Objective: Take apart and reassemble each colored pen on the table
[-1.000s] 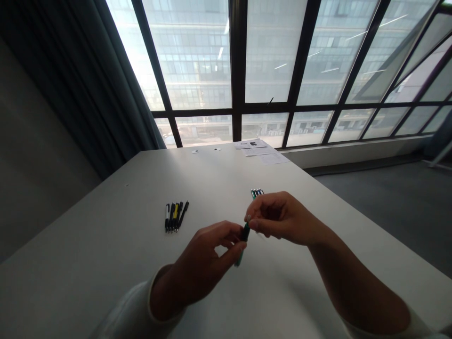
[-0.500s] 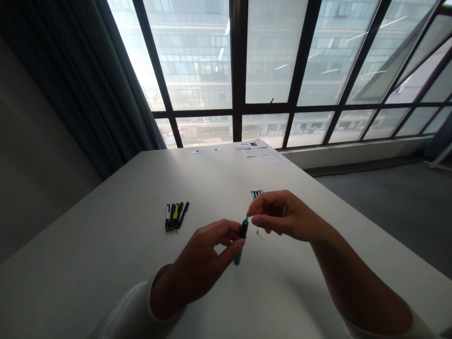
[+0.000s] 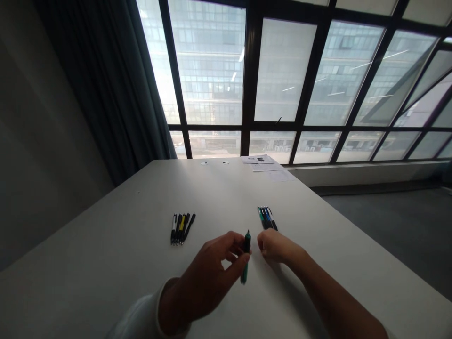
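My left hand point(image 3: 215, 273) is closed around a green pen point(image 3: 245, 269) with a dark grip, held upright between thumb and fingers. A thin point shows at the pen's upper end. Just right of it, my right hand point(image 3: 275, 246) rests low at the tabletop with its fingers curled together and pointing down. Whatever is between those fingertips is hidden from view. Beyond my right hand lies a row of pens point(image 3: 267, 217) with green, blue and white barrels, their near ends partly covered by the hand.
To the left, a second group of pens point(image 3: 182, 229), black, white and yellow, lies side by side on the white table point(image 3: 141, 263). Printed papers point(image 3: 264, 165) lie at the far end, near two small white discs. A dark curtain point(image 3: 106, 94) and windows stand behind.
My right hand has left the pen's top and dropped to the table, where a small silvery piece was lying; that piece is now out of sight. The view has tilted up slightly.
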Action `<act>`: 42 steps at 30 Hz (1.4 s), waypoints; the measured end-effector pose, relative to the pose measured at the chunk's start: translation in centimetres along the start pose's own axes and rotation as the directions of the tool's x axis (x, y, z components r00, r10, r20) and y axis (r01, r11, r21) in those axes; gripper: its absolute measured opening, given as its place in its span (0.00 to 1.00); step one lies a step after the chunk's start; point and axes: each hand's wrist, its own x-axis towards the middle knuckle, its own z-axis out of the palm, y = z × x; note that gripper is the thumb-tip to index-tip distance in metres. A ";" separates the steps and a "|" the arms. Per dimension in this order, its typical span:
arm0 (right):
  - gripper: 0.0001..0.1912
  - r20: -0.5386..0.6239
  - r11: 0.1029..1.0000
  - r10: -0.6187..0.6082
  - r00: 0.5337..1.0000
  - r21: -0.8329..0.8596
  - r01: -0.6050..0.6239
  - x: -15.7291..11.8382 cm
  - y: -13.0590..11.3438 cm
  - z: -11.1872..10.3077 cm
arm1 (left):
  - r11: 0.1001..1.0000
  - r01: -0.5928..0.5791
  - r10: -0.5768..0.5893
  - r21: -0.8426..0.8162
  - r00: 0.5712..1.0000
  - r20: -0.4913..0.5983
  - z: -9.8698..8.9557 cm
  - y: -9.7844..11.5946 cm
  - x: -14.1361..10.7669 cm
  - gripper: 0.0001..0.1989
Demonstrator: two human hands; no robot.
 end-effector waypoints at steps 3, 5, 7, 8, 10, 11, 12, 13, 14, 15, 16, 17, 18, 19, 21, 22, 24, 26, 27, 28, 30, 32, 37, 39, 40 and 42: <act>0.08 -0.012 0.995 -0.092 0.996 0.040 0.093 -0.3 -0.3 -0.7 | 1.000 -0.001 0.001 -0.019 1.000 0.010 -0.1 -0.4 0.1 0.08; 0.06 -0.032 0.973 -0.187 0.982 0.131 0.189 -1.0 -0.6 -1.9 | 1.000 0.005 -0.004 -0.027 1.000 0.018 -0.2 -0.5 0.2 0.08; 0.05 -0.115 0.867 -0.316 0.942 0.367 0.336 -2.2 -0.9 -3.4 | 0.999 0.011 -0.010 -0.030 1.000 0.023 -0.2 -0.5 0.3 0.08; 0.07 -0.186 0.749 -0.364 0.913 0.523 0.406 -2.8 -1.1 -4.2 | 1.000 0.012 -0.011 -0.027 1.000 0.028 -0.2 -0.5 0.4 0.07; 0.09 -0.352 0.493 -0.410 0.842 0.691 0.528 -4.0 -1.5 -5.4 | 1.000 0.011 -0.011 -0.013 0.999 0.039 -0.2 -0.4 0.4 0.07; 0.08 -0.421 0.393 -0.417 0.806 0.716 0.577 -4.6 -1.8 -5.9 | 1.000 0.009 -0.009 -0.005 0.999 0.047 -0.1 -0.4 0.5 0.08; 0.08 -0.474 0.323 -0.423 0.772 0.717 0.617 -5.1 -2.0 -6.2 | 1.000 0.006 -0.006 0.002 0.999 0.054 -0.1 -0.3 0.5 0.08; 0.07 -0.509 0.281 -0.431 0.745 0.709 0.647 -5.5 -2.3 -6.4 | 1.000 0.004 -0.005 0.008 0.998 0.060 0.0 -0.3 0.5 0.08; 0.07 -0.525 0.260 -0.443 0.727 0.701 0.664 -5.8 -2.5 -6.4 | 1.000 0.002 -0.003 0.011 0.998 0.064 0.0 -0.3 0.5 0.08; 0.07 -0.528 0.254 -0.452 0.719 0.696 0.672 -6.0 -2.7 -6.5 | 1.000 0.000 -0.001 0.014 0.998 0.068 0.1 -0.2 0.6 0.08; 0.07 -0.525 0.257 -0.457 0.718 0.695 0.671 -6.1 -2.8 -6.4 | 1.000 -0.004 0.002 0.017 0.998 0.069 0.1 -0.2 0.6 0.08; 0.07 -0.520 0.264 -0.455 0.723 0.697 0.667 -6.2 -2.9 -6.4 | 1.000 -0.005 0.004 0.022 0.998 0.070 0.2 -0.2 0.5 0.09; 0.07 -0.514 0.271 -0.452 0.729 0.700 0.661 -6.3 -3.0 -6.4 | 1.000 -0.006 0.004 0.028 0.998 0.068 0.2 -0.2 0.5 0.09; 0.08 -0.509 0.279 -0.449 0.734 0.701 0.657 -6.3 -3.0 -6.4 | 0.999 -0.005 0.003 0.034 0.998 0.068 0.2 -0.2 0.5 0.09; 0.08 -0.502 0.296 -0.450 0.739 0.696 0.654 -6.4 -3.0 -6.4 | 0.999 -0.003 0.000 0.043 0.998 0.069 0.2 -0.2 0.5 0.09; 0.09 -0.498 0.307 -0.454 0.739 0.691 0.654 -6.5 -3.0 -6.4 | 0.999 -0.003 0.000 0.048 0.998 0.069 0.2 -0.3 0.5 0.09; 0.08 -0.489 0.334 -0.458 0.743 0.679 0.653 -6.6 -3.0 -6.5 | 0.998 -0.008 0.004 0.060 0.998 0.069 0.2 -0.4 0.5 0.08; 0.08 -0.481 0.365 -0.455 0.749 0.667 0.650 -6.8 -3.0 -6.5 | 0.998 -0.014 0.010 0.069 0.998 0.068 0.1 -0.5 0.5 0.08; 0.08 -0.479 0.379 -0.454 0.751 0.659 0.649 -6.8 -3.0 -6.5 | 0.997 -0.015 0.010 0.072 0.998 0.067 0.1 -0.6 0.5 0.08; 0.08 -0.475 0.394 -0.455 0.753 0.652 0.648 -6.9 -3.0 -6.5 | 0.997 -0.013 0.008 0.075 0.998 0.067 0.1 -0.7 0.5 0.08; 0.08 -0.466 0.418 -0.458 0.757 0.639 0.646 -6.9 -3.0 -6.5 | 0.997 -0.003 -0.002 0.079 0.998 0.069 0.1 -0.7 0.4 0.08; 0.08 -0.455 0.438 -0.463 0.761 0.628 0.643 -6.9 -2.9 -6.5 | 0.996 0.004 -0.010 0.090 0.997 0.070 0.1 -0.8 0.4 0.08; 0.09 -0.436 0.469 -0.480 0.761 0.606 0.643 -6.9 -2.9 -6.6 | 0.994 -0.015 0.010 0.108 0.999 0.046 0.0 -0.7 0.3 0.06; 0.09 -0.437 0.463 -0.487 0.756 0.605 0.648 -6.9 -2.9 -6.6 | 0.994 -0.024 0.019 0.108 0.999 0.043 0.0 -0.7 0.3 0.06; 0.09 -0.441 0.458 -0.486 0.755 0.607 0.650 -6.9 -2.9 -6.6 | 0.994 -0.025 0.020 0.109 0.999 0.040 0.1 -0.7 0.3 0.06; 0.09 -0.446 0.454 -0.480 0.756 0.611 0.649 -7.0 -3.0 -6.6 | 0.994 -0.023 0.019 0.105 0.999 0.037 0.1 -0.7 0.3 0.06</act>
